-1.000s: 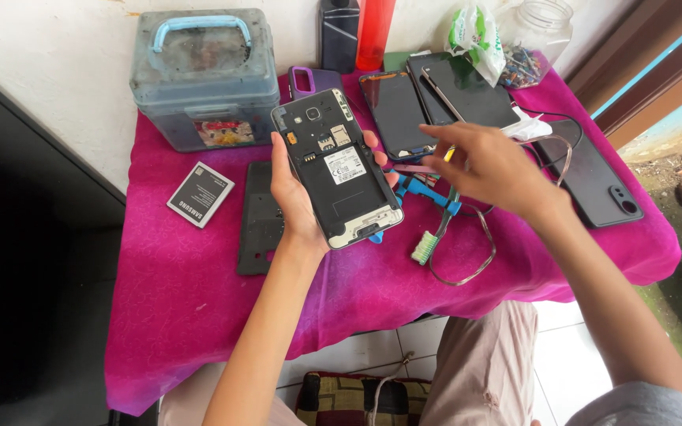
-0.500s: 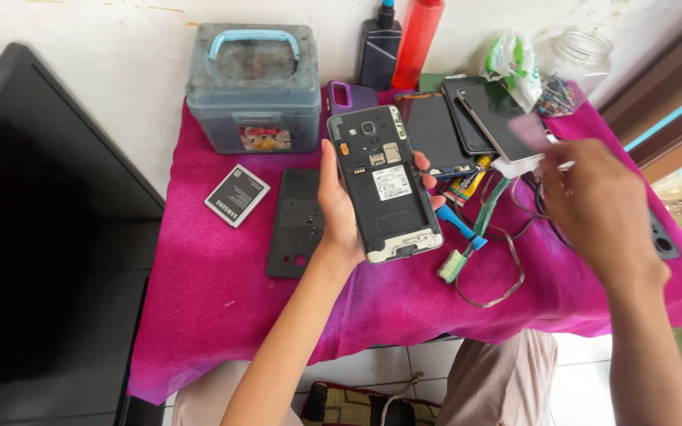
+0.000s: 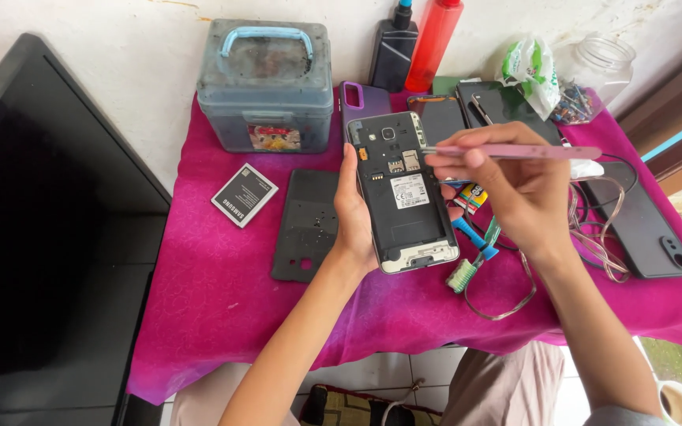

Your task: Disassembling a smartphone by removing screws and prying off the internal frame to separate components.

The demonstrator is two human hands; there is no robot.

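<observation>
Your left hand [image 3: 354,214] grips the open-backed black smartphone [image 3: 404,192] (battery bay empty) above the magenta cloth [image 3: 222,276]; your right hand [image 3: 515,189] pinches pink metal tweezers [image 3: 515,151], tips at its top edge.

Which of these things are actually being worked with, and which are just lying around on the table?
In use: opened phone in the left hand; pink tweezers in the right hand.

Lying about: battery, back cover, grey box, red bottle, brush, glass jar.
</observation>
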